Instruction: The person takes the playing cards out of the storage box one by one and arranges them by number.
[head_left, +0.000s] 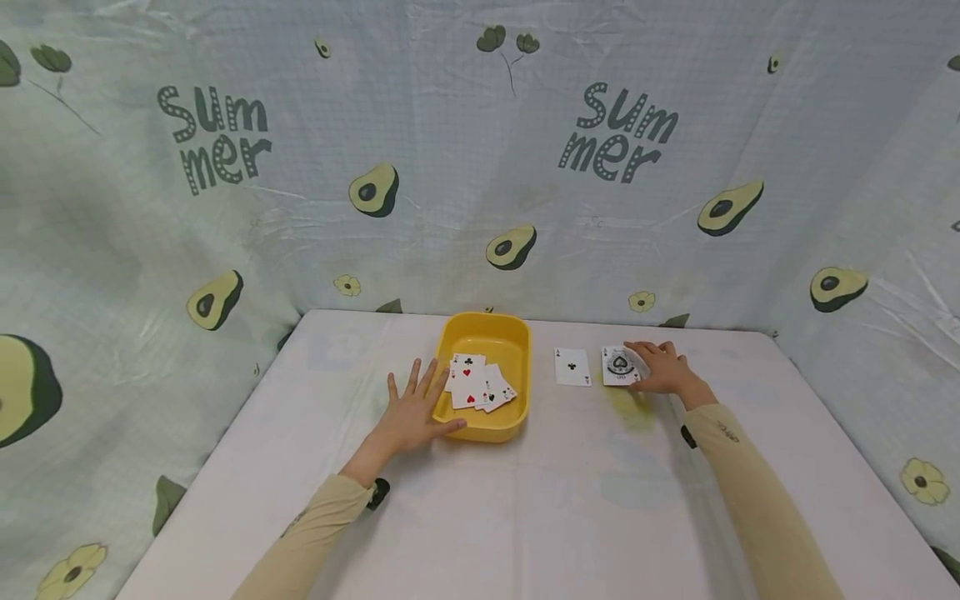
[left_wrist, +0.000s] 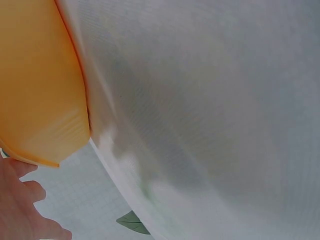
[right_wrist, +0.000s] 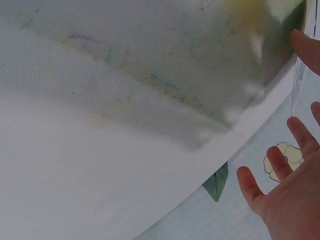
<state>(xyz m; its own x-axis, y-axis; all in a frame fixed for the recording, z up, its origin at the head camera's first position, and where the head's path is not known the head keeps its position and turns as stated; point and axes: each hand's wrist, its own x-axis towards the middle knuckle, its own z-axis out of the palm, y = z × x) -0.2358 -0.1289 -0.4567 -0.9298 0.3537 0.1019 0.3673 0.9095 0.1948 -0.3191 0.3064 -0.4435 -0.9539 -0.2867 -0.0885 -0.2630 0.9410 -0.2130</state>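
My left hand [head_left: 411, 414] lies with fingers spread at the left side of a yellow plastic basin [head_left: 491, 433], its fingertips at the rim. In the left wrist view the basin's outer wall [left_wrist: 42, 85] fills the upper left, above that hand's fingers. Several playing cards [head_left: 468, 387] lie overlapping face up inside the basin. Over to the right, my right hand [head_left: 663, 369] pinches an ace of spades [head_left: 619, 365] by its right side, between thumb and finger. In the right wrist view the card's thin edge [right_wrist: 298, 90] spans from thumb to fingertip; the other fingers stand apart.
An ace of clubs [head_left: 572, 367] lies face up on the white-covered table [head_left: 570, 517], between the basin and the ace of spades. A printed cloth [head_left: 450, 108] with avocados and lettering hangs behind the table and along both sides.
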